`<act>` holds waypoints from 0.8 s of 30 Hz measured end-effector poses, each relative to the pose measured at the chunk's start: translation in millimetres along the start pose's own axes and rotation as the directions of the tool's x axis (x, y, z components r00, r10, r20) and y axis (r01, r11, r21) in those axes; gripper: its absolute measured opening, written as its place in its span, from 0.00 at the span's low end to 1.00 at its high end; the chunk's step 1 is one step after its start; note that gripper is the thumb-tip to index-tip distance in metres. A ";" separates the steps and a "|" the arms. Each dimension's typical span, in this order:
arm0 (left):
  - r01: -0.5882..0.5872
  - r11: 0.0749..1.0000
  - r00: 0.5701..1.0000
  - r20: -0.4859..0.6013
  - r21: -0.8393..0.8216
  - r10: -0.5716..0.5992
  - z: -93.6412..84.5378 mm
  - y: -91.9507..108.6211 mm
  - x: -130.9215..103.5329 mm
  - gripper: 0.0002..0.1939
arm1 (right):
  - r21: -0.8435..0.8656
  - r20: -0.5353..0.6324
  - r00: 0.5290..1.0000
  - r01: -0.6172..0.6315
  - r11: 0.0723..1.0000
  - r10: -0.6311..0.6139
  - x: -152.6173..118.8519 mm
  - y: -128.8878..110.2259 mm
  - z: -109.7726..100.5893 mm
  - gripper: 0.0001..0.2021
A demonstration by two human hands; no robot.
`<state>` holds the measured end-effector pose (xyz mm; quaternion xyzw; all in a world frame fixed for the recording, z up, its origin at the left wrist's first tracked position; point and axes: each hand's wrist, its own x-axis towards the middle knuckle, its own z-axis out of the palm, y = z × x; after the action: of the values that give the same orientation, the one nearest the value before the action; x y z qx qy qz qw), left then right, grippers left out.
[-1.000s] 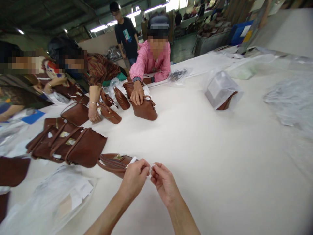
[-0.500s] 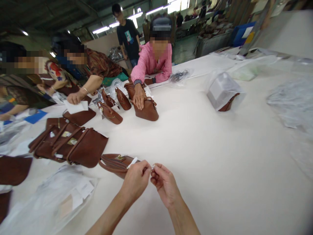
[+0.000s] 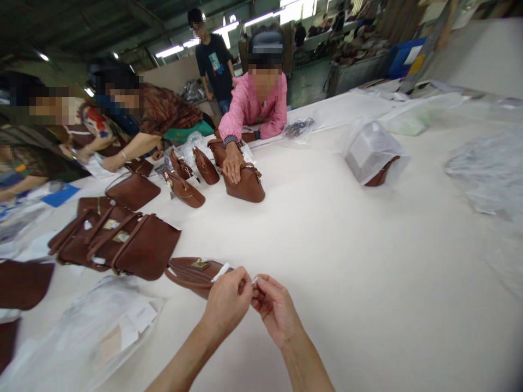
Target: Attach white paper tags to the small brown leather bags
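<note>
My left hand (image 3: 231, 296) is closed in a pinch at the near end of a brown leather handbag (image 3: 190, 272), covering part of it. What its fingertips grip is hidden. Close beside it, my right hand (image 3: 275, 305) pinches a tiny white piece (image 3: 255, 281), too small to name. The handbag lies on the white table (image 3: 347, 305), with a gold clasp on top and a white wrap around part of its handle.
Several brown handbags (image 3: 143, 247) lie in a row at left. A plastic bag (image 3: 81, 332) with cards is at lower left. Across the table, a co-worker's hand (image 3: 232, 163) rests on another handbag (image 3: 247, 184). A plastic-wrapped bag (image 3: 373, 155) stands at right, near crumpled plastic (image 3: 486, 169).
My hands have barely moved and keep their pinch. At far left, a co-worker's hand with a white paper has drawn back to the left, uncovering a brown bag.
</note>
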<state>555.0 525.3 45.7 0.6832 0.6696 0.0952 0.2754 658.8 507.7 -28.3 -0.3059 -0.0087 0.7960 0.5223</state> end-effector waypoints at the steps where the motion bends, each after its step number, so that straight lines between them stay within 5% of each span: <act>1: 0.004 1.000 1.000 0.000 -0.006 -0.004 0.2 -0.3 0.3 0.08 | -0.003 -0.001 1.000 0.003 1.000 -0.003 0.0 0.3 0.1 0.11; 19: 0.077 0.995 0.996 -0.045 -0.057 -0.080 3.9 -1.0 -0.3 0.08 | -0.126 -0.036 0.989 0.137 0.982 -0.142 -3.0 8.9 8.9 0.11; 24: 0.122 0.984 0.985 -0.109 -0.126 -0.136 11.6 -0.1 -2.0 0.09 | -0.373 -0.042 0.939 0.303 0.877 -0.343 4.8 23.7 3.2 0.11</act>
<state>560.5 520.5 36.5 0.6138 0.7207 0.1568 0.2817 636.3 501.9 -35.9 -0.4328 -0.1779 0.6647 0.5823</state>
